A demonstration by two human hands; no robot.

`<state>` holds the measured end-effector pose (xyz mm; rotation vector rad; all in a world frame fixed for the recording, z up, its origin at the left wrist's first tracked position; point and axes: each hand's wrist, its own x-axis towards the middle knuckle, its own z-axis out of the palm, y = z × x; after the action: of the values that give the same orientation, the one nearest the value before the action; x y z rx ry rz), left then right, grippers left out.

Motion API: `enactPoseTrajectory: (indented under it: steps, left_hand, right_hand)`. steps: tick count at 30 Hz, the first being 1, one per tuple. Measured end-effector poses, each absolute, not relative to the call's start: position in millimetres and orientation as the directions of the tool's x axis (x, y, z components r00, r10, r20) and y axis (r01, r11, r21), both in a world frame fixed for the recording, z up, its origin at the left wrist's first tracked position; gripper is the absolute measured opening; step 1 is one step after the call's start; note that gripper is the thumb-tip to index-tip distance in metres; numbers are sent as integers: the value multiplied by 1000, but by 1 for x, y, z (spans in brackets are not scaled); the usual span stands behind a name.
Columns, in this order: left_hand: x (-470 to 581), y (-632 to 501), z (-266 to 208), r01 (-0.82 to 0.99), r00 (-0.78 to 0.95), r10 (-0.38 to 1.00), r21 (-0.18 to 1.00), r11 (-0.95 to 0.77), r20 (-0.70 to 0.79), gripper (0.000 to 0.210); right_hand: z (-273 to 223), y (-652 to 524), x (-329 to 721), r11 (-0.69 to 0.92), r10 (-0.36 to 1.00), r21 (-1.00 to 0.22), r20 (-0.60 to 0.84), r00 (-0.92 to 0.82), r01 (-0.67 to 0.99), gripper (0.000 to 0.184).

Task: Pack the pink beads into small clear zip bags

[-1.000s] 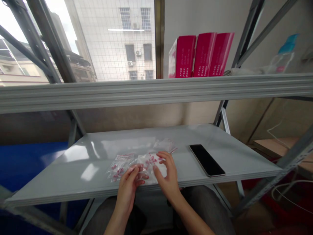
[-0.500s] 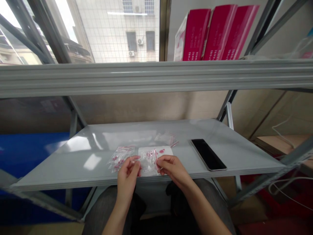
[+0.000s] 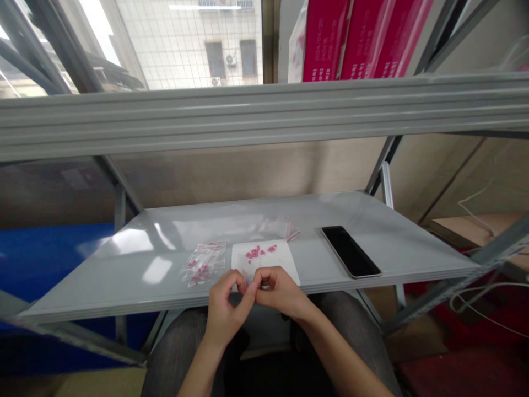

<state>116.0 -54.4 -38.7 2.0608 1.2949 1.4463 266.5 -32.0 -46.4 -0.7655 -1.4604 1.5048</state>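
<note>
My left hand (image 3: 231, 303) and my right hand (image 3: 276, 289) meet at the front edge of the shelf, thumbs and fingertips pinched together. Between them is a small clear zip bag (image 3: 245, 275), mostly hidden by the fingers. Just beyond lies a white sheet (image 3: 285, 264) bearing several small pink pieces (image 3: 254, 252), too small to make out exactly. To the left rests another clear zip bag (image 3: 210, 256) with several pink pieces in it. Behind the sheet, more clear zip bags (image 3: 279, 227) with reddish strips lie flat.
A black-screened phone (image 3: 350, 251) lies on the grey shelf (image 3: 124, 286) at the right. A thick metal beam (image 3: 248, 118) crosses above, with pink boxes (image 3: 363, 44) over it. Slanted metal posts (image 3: 119, 204) stand at the sides. White cables (image 3: 475, 292) hang at the far right.
My hands have come together from apart, closing over the clear zip bag that was spread between them. More of the white sheet and pink pieces now shows. The view has tilted down slightly.
</note>
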Motion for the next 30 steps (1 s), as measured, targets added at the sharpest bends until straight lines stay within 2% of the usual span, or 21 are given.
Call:
enactPoseTrajectory:
  steps: [5,9,13,17,23,27,30]
  left_hand:
    - [114,-56,-38,478,138,841,708,-519,523,32]
    - [114,-58,-38,463,176,856,727,-507,485,32]
    - [115,-58,-37,541,174,837,660,-521,518,29]
    - [114,-57,-36,622,225,782,532,-574,581,24]
    - [114,-57,-34,649,301,630,330,-686,716,23]
    - [112,-61,-34,707,240,539,234,-667,808,24]
    - [110,-64,-32,715,185,512,242,-655,838,26]
  right_hand:
    - [-44,-32,268,17,875,-981,107,-472,-192,29]
    - [-37,-34,270,-61,890,-980,32,-456,-188,21]
    - [-34,-36,270,102,919,-988,138,-369,-117,17]
    - [-32,-39,271,287,895,-957,249,-369,50,8]
    - [-26,-45,277,530,812,-811,400,-425,247,18]
    - [-26,-44,275,577,816,-723,485,-316,379,19]
    - [-29,-44,274,531,847,-748,475,-238,399,19]
